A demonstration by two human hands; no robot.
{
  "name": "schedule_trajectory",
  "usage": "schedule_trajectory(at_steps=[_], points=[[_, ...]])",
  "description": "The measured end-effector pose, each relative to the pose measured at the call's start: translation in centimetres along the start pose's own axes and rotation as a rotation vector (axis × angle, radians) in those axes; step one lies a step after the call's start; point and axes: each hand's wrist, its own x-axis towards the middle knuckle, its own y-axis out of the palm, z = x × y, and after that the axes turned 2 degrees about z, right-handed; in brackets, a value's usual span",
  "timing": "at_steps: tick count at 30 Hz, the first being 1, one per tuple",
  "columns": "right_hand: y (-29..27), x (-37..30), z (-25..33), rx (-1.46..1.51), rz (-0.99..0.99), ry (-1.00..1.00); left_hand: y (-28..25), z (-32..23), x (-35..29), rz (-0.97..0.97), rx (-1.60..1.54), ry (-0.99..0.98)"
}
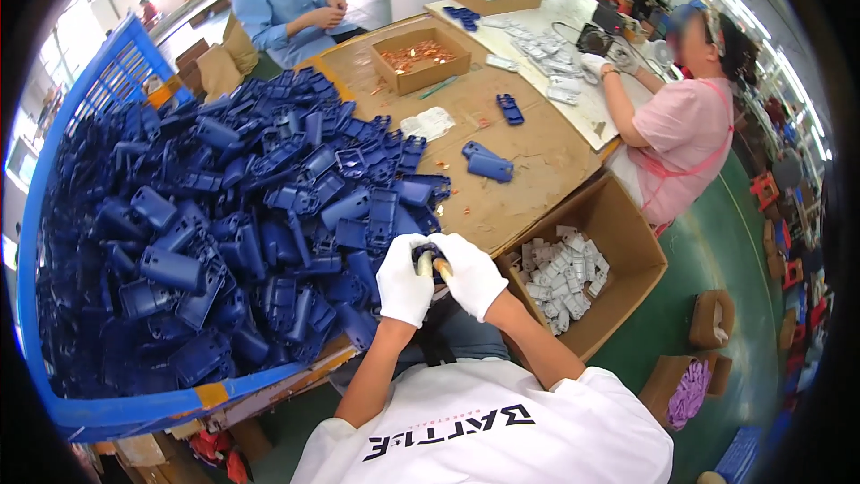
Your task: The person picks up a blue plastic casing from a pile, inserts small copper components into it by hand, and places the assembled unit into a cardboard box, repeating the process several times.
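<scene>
L grip [405, 280] and R grip [471, 274], both gloved, pinch a dark blue pc [418, 252] btwn them by the counter [560, 148]. It's R of the L grip, L of the R, abt equally near each; mostly hidden, can't tell its long axis. Blue casings [260, 206] heaped just L.

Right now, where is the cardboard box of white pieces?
In the head view, the cardboard box is right of centre, along the table's edge, between the person's right hand and the co-worker in pink.
</scene>
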Motion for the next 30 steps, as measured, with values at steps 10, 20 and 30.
schedule_trajectory(at_steps=[10,20,30], points=[[1.2,1.3,-1.8,-0.060,-0.159,-0.015,1.8,1.4,1.8,0.028,-0.043,-0.003],[-12.8,19.1,-21.5,-0.513,-0.072,0.484,-0.1,-1.7,1.3,0.208,-0.336,-0.069],[-7.2,10.0,-15.6,-0.749,-0.020,0.147,-1.9,-1.6,-1.7,0.296,-0.072,0.072]])
